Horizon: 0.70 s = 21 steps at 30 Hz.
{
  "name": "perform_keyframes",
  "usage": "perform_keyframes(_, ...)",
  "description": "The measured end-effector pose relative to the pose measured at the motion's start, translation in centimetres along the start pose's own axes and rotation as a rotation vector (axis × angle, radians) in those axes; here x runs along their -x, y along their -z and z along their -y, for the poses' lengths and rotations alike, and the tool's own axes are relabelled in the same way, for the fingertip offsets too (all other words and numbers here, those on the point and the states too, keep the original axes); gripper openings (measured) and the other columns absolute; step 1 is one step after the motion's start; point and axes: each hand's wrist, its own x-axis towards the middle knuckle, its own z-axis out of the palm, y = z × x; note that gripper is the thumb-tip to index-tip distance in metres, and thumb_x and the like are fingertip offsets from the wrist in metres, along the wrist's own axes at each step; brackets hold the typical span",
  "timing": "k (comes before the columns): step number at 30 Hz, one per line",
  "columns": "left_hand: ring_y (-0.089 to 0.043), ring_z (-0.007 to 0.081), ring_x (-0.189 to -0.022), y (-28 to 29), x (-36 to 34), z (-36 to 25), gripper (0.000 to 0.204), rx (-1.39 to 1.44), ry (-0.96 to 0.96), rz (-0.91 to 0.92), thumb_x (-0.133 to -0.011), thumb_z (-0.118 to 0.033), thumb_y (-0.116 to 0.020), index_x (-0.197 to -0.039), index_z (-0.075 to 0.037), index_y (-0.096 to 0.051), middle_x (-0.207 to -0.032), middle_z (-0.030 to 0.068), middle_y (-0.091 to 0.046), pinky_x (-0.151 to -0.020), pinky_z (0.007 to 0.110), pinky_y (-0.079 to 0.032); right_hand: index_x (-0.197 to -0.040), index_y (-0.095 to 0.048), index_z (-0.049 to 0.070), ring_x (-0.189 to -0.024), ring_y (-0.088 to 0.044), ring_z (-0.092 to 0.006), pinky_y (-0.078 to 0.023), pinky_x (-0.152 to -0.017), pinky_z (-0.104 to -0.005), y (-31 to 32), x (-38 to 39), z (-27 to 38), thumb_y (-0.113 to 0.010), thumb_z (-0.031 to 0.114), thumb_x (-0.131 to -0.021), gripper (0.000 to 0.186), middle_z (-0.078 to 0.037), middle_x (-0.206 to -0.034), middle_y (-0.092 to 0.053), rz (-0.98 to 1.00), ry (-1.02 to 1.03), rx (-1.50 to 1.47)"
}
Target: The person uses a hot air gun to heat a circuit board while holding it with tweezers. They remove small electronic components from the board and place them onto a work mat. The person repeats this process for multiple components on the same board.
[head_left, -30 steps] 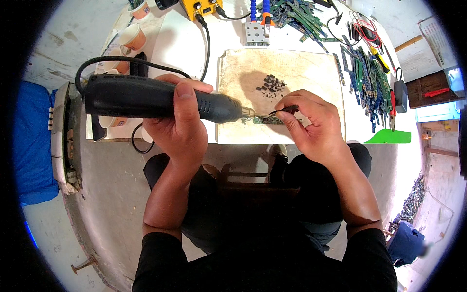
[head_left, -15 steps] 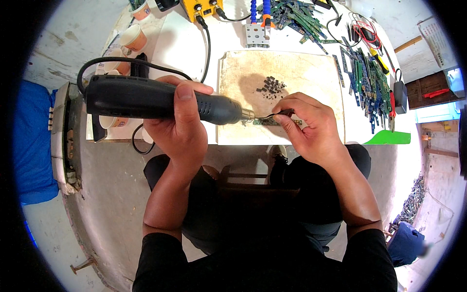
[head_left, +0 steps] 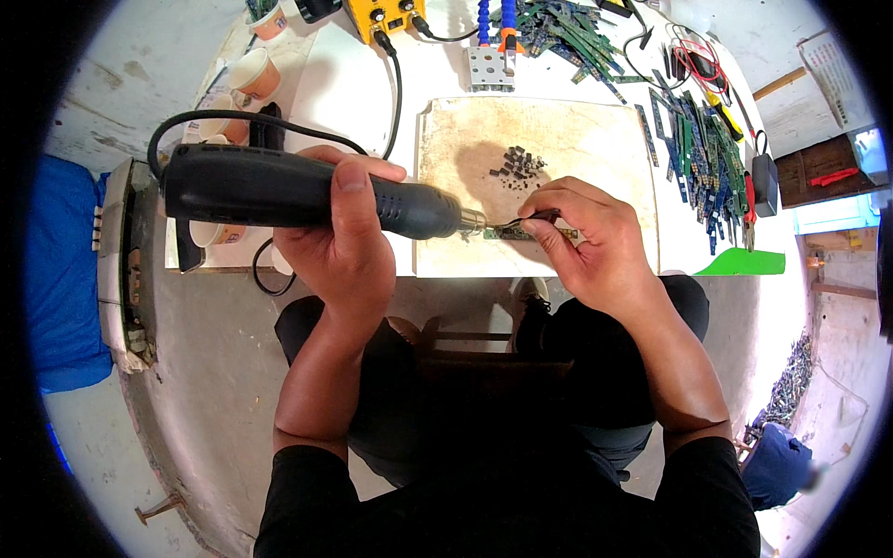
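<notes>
A black hot air gun lies across my left hand, which is wrapped round its handle. Its metal nozzle points right, close to the left part of a narrow green circuit board. My right hand is pinched on dark tweezers, with their tips just beside the nozzle, over the board. Whether the tips grip anything is too small to tell. The board lies on a stained tan work board, partly hidden by my right fingers. Farther back on it sits a small heap of black chips.
A yellow soldering station stands at the far edge, its black cable running to the gun. Piles of circuit board strips lie right and far back. Paper cups line the left. A metal block with blue flexible hoses stands behind the work board.
Almost nothing differs. My right fingers and the tweezers have shifted very slightly; the hot air gun stays in place.
</notes>
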Motion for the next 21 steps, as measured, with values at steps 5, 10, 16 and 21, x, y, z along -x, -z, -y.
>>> perform_keyframes(5, -0.062, 0.007, -0.069, -0.08, 0.03, -0.19, 0.019, 0.019, 0.009, 0.002, -0.101, -0.02, -0.06, -0.092, -0.003, -0.064, -0.077, 0.0055, -0.072, -0.072, 0.02, -0.048, -0.093, -0.066, 0.001, -0.08, -0.067, -0.0329, -0.053, -0.07, -0.0368, 0.01, -0.02, 0.04, -0.07, -0.003, -0.085, 0.009, -0.015, -0.088, -0.066, 0.001, -0.005, 0.004)
perform_keyframes(10, -0.061, 0.0071, -0.069, -0.14, 0.04, -0.19, 0.019, 0.002, 0.011, 0.006, -0.101, -0.019, -0.06, -0.092, -0.003, -0.063, -0.077, 0.0051, -0.071, -0.072, 0.02, -0.047, -0.093, -0.066, 0.001, -0.081, -0.068, -0.0329, -0.054, -0.071, -0.0367, 0.13, -0.03, 0.01, -0.07, -0.002, -0.086, 0.009, -0.015, -0.089, -0.066, 0.005, -0.001, 0.019)
perform_keyframes(16, -0.061, 0.007, -0.07, 0.02, 0.05, -0.06, 0.018, -0.012, 0.009, 0.01, -0.101, -0.02, -0.059, -0.095, -0.003, -0.062, -0.077, 0.0052, -0.071, -0.072, 0.02, -0.046, -0.093, -0.066, 0.002, -0.081, -0.068, -0.033, -0.054, -0.071, -0.0364, 0.2, -0.05, 0.1, -0.07, -0.002, -0.086, 0.009, -0.015, -0.089, -0.066, 0.009, -0.01, 0.009)
perform_keyframes(21, -0.061, 0.007, -0.069, 0.09, 0.12, 0.02, 0.018, 0.019, 0.019, 0.009, -0.102, -0.021, -0.06, -0.096, -0.003, -0.062, -0.077, 0.0059, -0.072, -0.072, 0.02, -0.046, -0.093, -0.066, 0.001, -0.081, -0.067, -0.0332, -0.053, -0.071, -0.0364, 0.14, 0.01, 0.07, -0.07, -0.002, -0.086, 0.009, -0.015, -0.088, -0.066, -0.002, -0.008, -0.007)
